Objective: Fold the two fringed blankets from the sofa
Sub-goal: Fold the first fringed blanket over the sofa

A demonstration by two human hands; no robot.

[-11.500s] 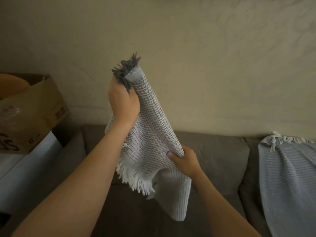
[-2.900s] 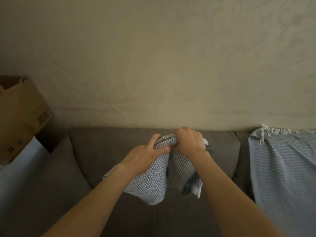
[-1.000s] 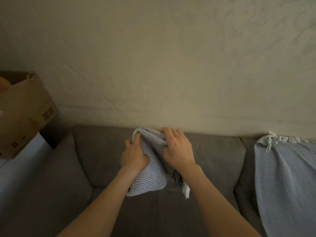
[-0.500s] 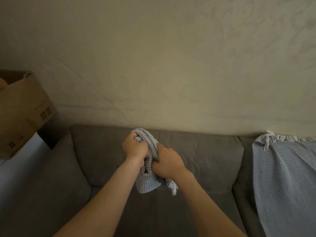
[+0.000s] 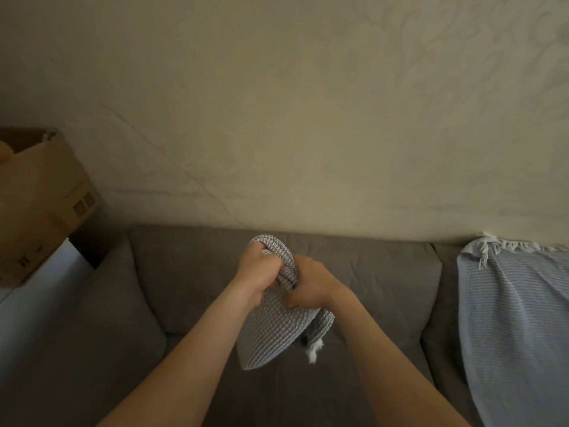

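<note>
Both the left hand (image 5: 257, 274) and the right hand (image 5: 311, 286) grip the bunched grey waffle-weave blanket (image 5: 272, 331), held above the grey sofa (image 5: 184, 272). The pale blue fringed blanket (image 5: 517, 318) lies draped over the sofa's right end.

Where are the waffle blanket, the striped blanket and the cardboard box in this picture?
waffle blanket (image 5: 271, 331), head view, on the folded part that hangs lowest
striped blanket (image 5: 517, 318), head view, on its flat middle
cardboard box (image 5: 40, 204), head view, on its brown side wall
</note>
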